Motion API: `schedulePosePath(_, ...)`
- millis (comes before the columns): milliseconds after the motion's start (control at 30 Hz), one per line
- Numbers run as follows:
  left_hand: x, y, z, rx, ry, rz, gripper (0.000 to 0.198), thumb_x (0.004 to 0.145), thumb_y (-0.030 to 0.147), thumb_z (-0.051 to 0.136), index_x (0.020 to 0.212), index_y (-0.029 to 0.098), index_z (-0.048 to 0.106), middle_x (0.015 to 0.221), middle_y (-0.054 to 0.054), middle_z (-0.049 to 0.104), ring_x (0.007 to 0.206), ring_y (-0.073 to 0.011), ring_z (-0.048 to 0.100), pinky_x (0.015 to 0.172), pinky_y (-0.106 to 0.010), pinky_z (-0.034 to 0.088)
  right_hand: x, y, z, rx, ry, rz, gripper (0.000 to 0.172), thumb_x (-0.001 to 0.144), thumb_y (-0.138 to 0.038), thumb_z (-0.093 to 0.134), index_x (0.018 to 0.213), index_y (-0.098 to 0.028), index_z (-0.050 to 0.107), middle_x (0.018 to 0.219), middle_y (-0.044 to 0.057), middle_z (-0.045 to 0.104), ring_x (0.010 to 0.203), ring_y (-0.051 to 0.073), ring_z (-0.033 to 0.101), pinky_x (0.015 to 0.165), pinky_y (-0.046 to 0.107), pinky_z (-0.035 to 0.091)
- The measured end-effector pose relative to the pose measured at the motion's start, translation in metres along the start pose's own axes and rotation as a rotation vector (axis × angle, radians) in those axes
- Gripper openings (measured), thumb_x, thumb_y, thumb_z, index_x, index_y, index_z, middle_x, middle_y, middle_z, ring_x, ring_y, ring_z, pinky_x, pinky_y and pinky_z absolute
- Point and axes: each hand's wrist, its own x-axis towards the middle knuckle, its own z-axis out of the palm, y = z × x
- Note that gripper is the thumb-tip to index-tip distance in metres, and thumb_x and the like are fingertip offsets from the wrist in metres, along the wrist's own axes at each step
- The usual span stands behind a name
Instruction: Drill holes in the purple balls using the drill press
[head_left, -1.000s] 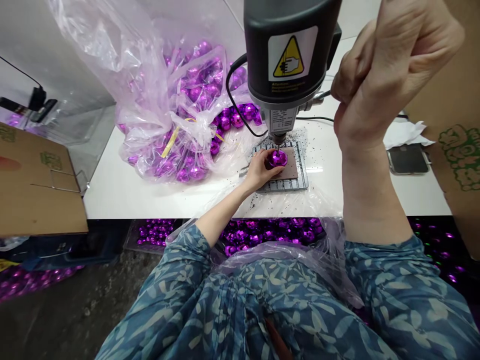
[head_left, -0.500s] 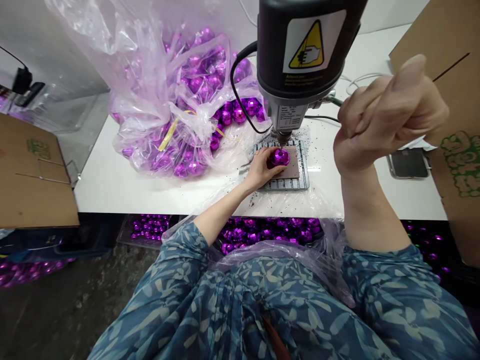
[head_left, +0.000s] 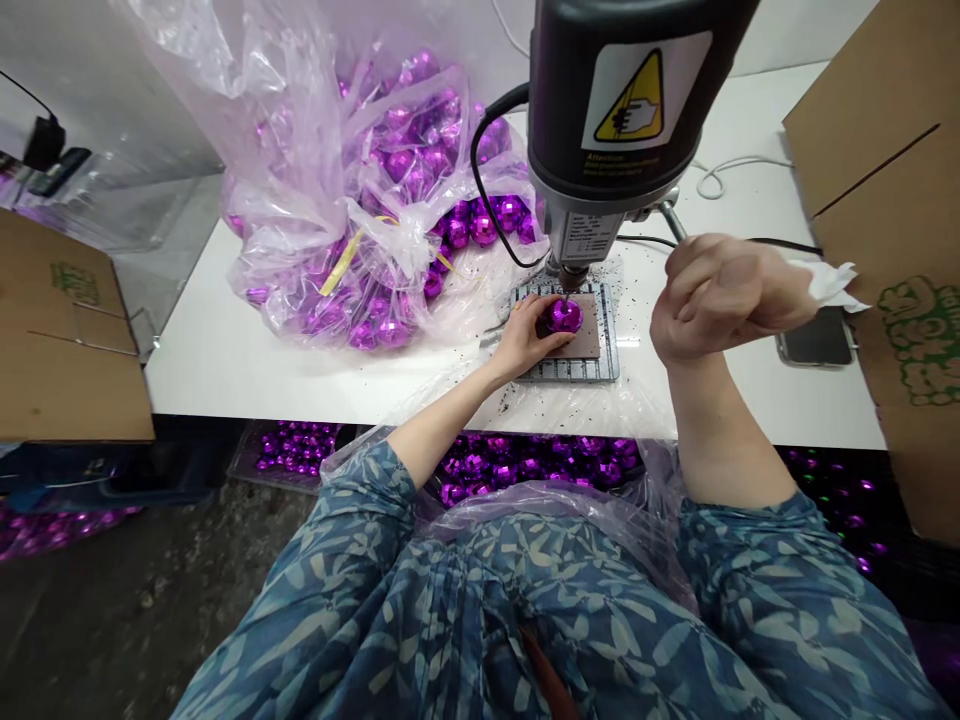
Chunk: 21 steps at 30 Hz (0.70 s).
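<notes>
My left hand (head_left: 527, 337) grips a shiny purple faceted ball (head_left: 566, 316) between thumb and fingers. The ball rests on a brown pad (head_left: 586, 345) over the slotted metal base (head_left: 609, 366) of a drill press (head_left: 611, 110). The bit under the chuck (head_left: 573, 279) meets the top of the ball; whether it has gone in, I cannot tell. On the right, my right hand (head_left: 712, 295) is closed around the end of the press's feed lever (head_left: 673, 222). Dark shavings lie scattered about the base.
A clear plastic bag (head_left: 300, 190) of purple balls fills the table's back left. More balls (head_left: 525, 468) lie below the front edge. Cardboard boxes (head_left: 874, 150) stand at both sides. A phone (head_left: 816, 338) and white tissue (head_left: 832, 284) are at right.
My right hand has come down and slightly left with the feed lever. My left hand keeps its hold on the ball. The whole view has shifted slightly.
</notes>
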Motion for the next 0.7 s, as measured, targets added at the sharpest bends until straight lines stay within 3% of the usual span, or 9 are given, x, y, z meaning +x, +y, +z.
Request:
schedulePosePath(100, 0.001, 0.000, 0.000, -0.005, 0.001, -0.002, 0.057, 0.085, 0.038, 0.092, 0.135, 0.023, 0.069, 0.125, -0.012, 0.069, 0.122, -0.0333, 0.065, 0.107, -0.049, 0.053, 0.006, -0.021, 0.010, -0.023, -0.027, 0.085, 0.086, 0.088, -0.068, 0.063, 0.054, -0.010, 0.010, 0.041, -0.001, -0.003, 0.036, 0.000, 0.013, 0.043, 0.023, 0.014)
schedulePosePath(200, 0.004, 0.002, 0.003, -0.018, 0.005, -0.024, 0.055, 0.084, 0.035, 0.093, 0.132, 0.021, 0.070, 0.122, -0.012, 0.069, 0.120, -0.0324, 0.066, 0.106, -0.048, 0.054, 0.035, -0.043, 0.035, -0.020, 0.007, 0.198, 0.088, 0.086, -0.069, 0.065, 0.061, -0.010, 0.004, 0.047, -0.001, -0.004, 0.037, -0.002, 0.017, 0.045, 0.021, 0.013)
schedulePosePath(300, 0.000, 0.010, 0.001, -0.045, 0.038, -0.070, 0.052, 0.083, 0.029, 0.093, 0.129, 0.022, 0.069, 0.123, -0.011, 0.070, 0.117, -0.0299, 0.067, 0.103, -0.047, 0.057, 0.073, -0.049, 0.059, 0.000, -0.032, 0.338, 0.091, 0.063, -0.079, 0.070, 0.063, -0.015, 0.005, 0.049, -0.002, 0.009, 0.038, 0.001, 0.029, 0.045, 0.022, 0.013)
schedulePosePath(400, -0.021, 0.026, -0.019, -0.029, 0.021, -0.104, 0.052, 0.079, 0.027, 0.092, 0.125, 0.021, 0.067, 0.123, -0.012, 0.071, 0.108, -0.0266, 0.069, 0.093, -0.043, 0.059, 0.095, -0.041, 0.069, 0.006, -0.083, 0.416, 0.081, 0.049, -0.078, 0.067, 0.059, -0.014, 0.018, 0.048, -0.003, 0.021, 0.039, -0.001, 0.030, 0.044, 0.022, 0.010)
schedulePosePath(467, -0.045, 0.038, -0.044, 0.032, -0.200, -0.089, 0.048, 0.077, 0.031, 0.092, 0.118, 0.020, 0.068, 0.115, -0.011, 0.073, 0.098, -0.0248, 0.070, 0.085, -0.038, 0.059, 0.097, -0.035, 0.068, 0.027, -0.072, 0.424, 0.077, 0.047, -0.077, 0.065, 0.059, -0.015, 0.022, 0.047, -0.004, 0.021, 0.039, -0.001, 0.028, 0.043, 0.023, 0.007)
schedulePosePath(533, -0.068, 0.049, -0.072, 0.103, -0.583, -0.036, 0.048, 0.075, 0.041, 0.094, 0.112, 0.021, 0.072, 0.105, -0.008, 0.076, 0.092, -0.0245, 0.071, 0.079, -0.035, 0.057, 0.094, -0.032, 0.066, 0.053, -0.043, 0.434, 0.076, 0.047, -0.077, 0.066, 0.058, -0.017, 0.021, 0.045, -0.005, 0.018, 0.037, 0.002, 0.028, 0.042, 0.025, 0.006)
schedulePosePath(600, -0.080, 0.054, -0.095, 0.145, -0.839, 0.003, 0.054, 0.071, 0.053, 0.097, 0.109, 0.023, 0.074, 0.103, -0.007, 0.078, 0.091, -0.0252, 0.073, 0.077, -0.034, 0.055, 0.091, -0.032, 0.064, 0.066, -0.023, 0.455, 0.077, 0.047, -0.078, 0.066, 0.057, -0.018, 0.017, 0.044, -0.004, 0.018, 0.035, 0.005, 0.030, 0.042, 0.026, 0.006)
schedulePosePath(633, -0.078, 0.054, -0.104, 0.149, -0.874, 0.002, 0.052, 0.073, 0.057, 0.095, 0.108, 0.024, 0.075, 0.103, -0.007, 0.079, 0.091, -0.0249, 0.073, 0.078, -0.033, 0.055, 0.090, -0.032, 0.063, 0.062, -0.020, 0.464, 0.079, 0.047, -0.077, 0.067, 0.057, -0.018, 0.015, 0.044, -0.004, 0.019, 0.035, 0.005, 0.032, 0.043, 0.026, 0.007)
schedulePosePath(700, -0.059, 0.046, -0.114, 0.145, -0.745, -0.051, 0.036, 0.091, 0.057, 0.081, 0.106, 0.024, 0.076, 0.104, -0.007, 0.080, 0.090, -0.0226, 0.073, 0.080, -0.033, 0.055, 0.091, -0.035, 0.062, 0.041, -0.026, 0.484, 0.078, 0.058, -0.069, 0.070, 0.058, -0.017, 0.013, 0.045, -0.003, 0.022, 0.036, 0.005, 0.034, 0.044, 0.024, 0.008)
